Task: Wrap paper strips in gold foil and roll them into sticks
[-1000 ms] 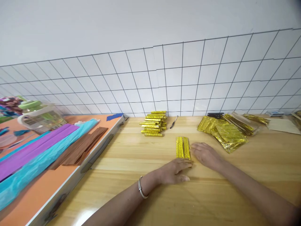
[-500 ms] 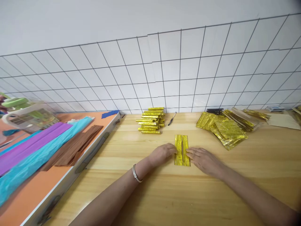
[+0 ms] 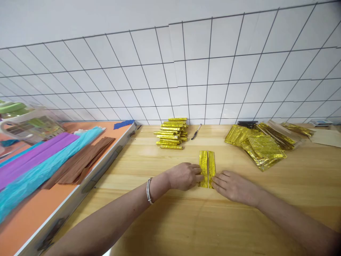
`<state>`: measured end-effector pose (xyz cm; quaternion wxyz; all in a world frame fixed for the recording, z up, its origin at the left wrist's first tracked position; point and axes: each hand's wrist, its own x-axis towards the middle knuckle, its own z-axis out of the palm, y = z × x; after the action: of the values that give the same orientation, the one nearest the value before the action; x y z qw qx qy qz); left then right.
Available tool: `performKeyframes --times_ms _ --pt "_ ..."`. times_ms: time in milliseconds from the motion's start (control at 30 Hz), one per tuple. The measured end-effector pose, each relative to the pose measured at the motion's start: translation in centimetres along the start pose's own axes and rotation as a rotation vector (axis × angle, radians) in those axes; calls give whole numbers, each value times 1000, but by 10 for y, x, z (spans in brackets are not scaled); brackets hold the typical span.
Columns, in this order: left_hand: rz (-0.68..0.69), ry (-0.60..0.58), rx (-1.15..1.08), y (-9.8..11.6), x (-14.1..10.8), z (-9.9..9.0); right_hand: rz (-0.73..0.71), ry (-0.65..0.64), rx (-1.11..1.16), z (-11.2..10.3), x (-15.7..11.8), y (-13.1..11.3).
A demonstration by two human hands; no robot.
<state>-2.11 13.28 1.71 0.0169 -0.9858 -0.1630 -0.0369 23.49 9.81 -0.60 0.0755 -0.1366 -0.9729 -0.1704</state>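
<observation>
A shiny gold foil sheet (image 3: pixel 203 167) lies upright before me on the wooden table, with a narrow lengthwise gap down its middle. My left hand (image 3: pixel 185 176), a silver bangle at its wrist, has bent fingers pressed on the lower left panel. On the lower right edge, the fingertips of my right hand (image 3: pixel 234 186) grip the foil, fingers close together. Behind the sheet, slim folded gold foil bundles (image 3: pixel 170 135) are stacked in a pile. More flat gold foil sheets (image 3: pixel 266 146) lie overlapping to the right.
A pen (image 3: pixel 196 131) lies near the wall, beside the stack. A black item (image 3: pixel 247 124) sits behind the flat foil. On the left, an orange-topped surface (image 3: pixel 61 199) carries purple (image 3: pixel 50 151), turquoise and brown crepe-like strips, plus a clear basket (image 3: pixel 32 124). White gridded wall (image 3: pixel 197 74) stands behind.
Both hands have slid down toward the near end of the foil sheet. Its middle gap now runs straight from end to end. The camera view has shifted slightly.
</observation>
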Motion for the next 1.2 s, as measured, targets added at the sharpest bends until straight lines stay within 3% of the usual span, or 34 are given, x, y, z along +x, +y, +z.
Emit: performKeyframes --times_ms 267,667,933,1200 --pt "-50 -32 -46 13 -1 0 82 74 31 14 -13 -1" --pt "-134 -28 -111 21 0 -1 39 35 -37 5 -8 -7" --pt "-88 -8 -94 26 0 1 35 33 -18 13 -13 -4" --pt "-273 10 -158 38 1 3 188 153 174 20 -17 -2"
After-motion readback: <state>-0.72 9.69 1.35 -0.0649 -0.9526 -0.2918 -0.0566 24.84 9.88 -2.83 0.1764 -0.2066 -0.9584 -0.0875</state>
